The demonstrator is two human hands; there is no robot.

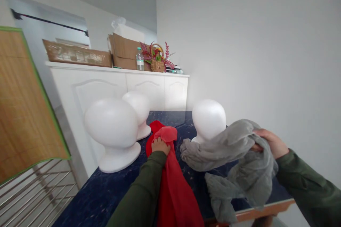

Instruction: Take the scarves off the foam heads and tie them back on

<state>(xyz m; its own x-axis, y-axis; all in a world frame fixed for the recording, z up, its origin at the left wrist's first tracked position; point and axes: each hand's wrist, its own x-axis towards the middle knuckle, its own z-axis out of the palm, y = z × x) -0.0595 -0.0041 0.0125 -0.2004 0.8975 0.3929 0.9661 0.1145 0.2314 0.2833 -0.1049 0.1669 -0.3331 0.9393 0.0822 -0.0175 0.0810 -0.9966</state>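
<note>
Grey cloth (226, 147) hangs partly lifted in our right hand's (271, 143) closed grasp, our left hand (160, 145) clutches red cloth (177, 181) in curled fingers, and the white heads (209, 117) beyond both stand uncovered.

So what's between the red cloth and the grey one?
In the head view, only dark blue tabletop shows between the red cloth and the grey cloth.

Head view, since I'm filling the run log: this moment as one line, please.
left hand: on red cloth | right hand: gripping grey cloth | three white head forms: standing on dark blue table
</note>
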